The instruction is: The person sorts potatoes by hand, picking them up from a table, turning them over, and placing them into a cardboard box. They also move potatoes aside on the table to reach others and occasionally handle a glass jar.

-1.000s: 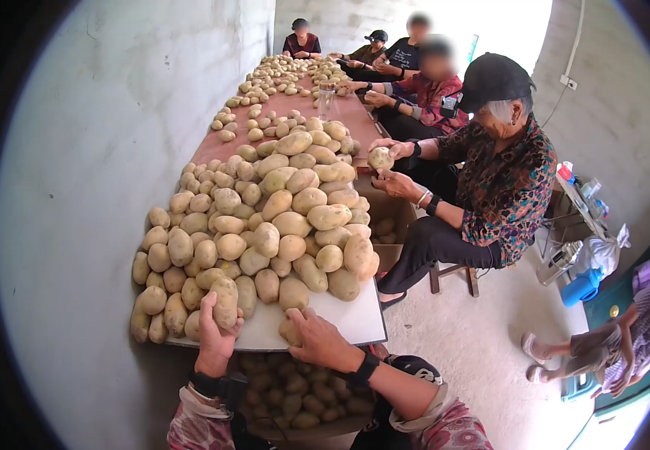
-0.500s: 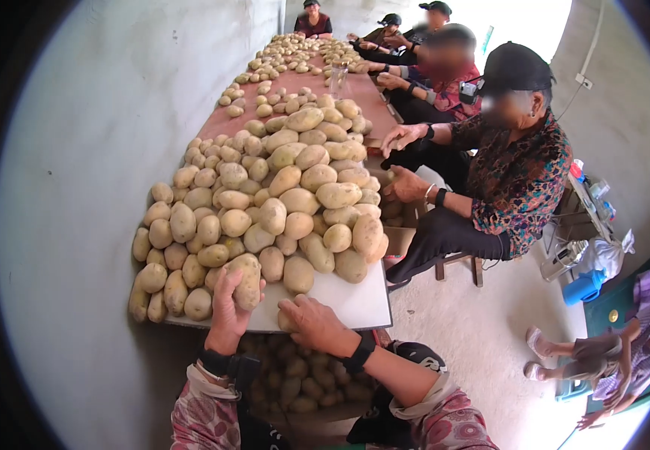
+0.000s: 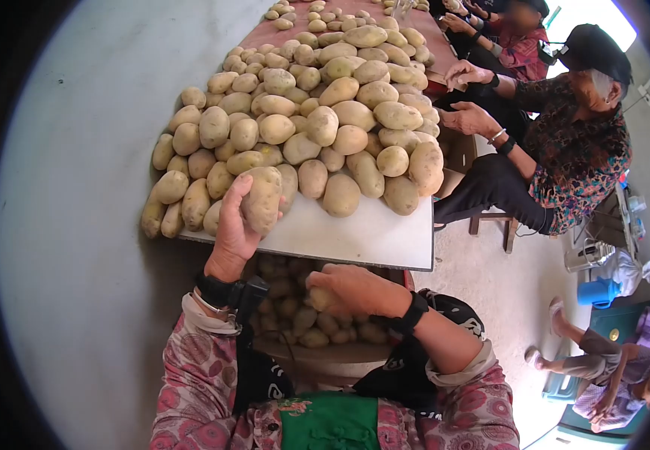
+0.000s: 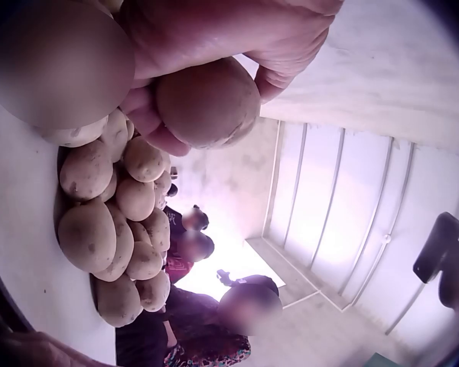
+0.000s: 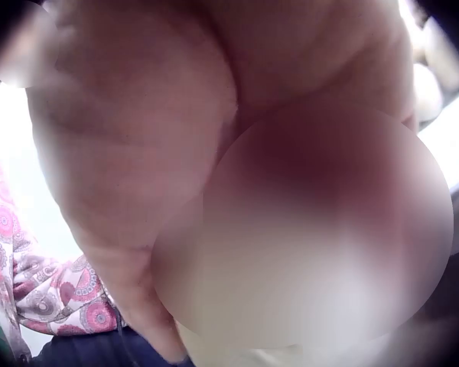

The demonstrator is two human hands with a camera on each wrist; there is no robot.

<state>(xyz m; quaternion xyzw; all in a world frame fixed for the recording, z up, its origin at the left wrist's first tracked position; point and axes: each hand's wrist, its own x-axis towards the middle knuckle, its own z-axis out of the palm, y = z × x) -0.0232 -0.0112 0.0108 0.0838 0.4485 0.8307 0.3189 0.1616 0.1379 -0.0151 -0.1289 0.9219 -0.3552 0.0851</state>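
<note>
My left hand point(image 3: 235, 229) holds a large potato point(image 3: 263, 199) upright at the table's front edge, fingers and thumb round it; the left wrist view shows this potato point(image 4: 208, 103) in the hand point(image 4: 214, 34). My right hand point(image 3: 361, 289) grips another potato point(image 3: 323, 299) below the edge, over a container of potatoes point(image 3: 314, 337) under the table. In the right wrist view the hand point(image 5: 138, 138) fills the frame, its potato largely blurred. A big pile of potatoes point(image 3: 276, 129) covers much of the white tabletop point(image 3: 325, 241).
A person in a dark cap and patterned shirt point(image 3: 576, 150) sits at the table's right side, a carton point(image 3: 456, 154) beside their hands. Others sit farther back. A wall point(image 3: 100, 187) runs along the left. A blue jug point(image 3: 599, 292) and another person point(image 3: 617, 367) are at right.
My right hand has moved from the tabletop down below its front edge with its potato. The left hand still holds its potato. The view has tilted down, and the neighbour's hands have parted.
</note>
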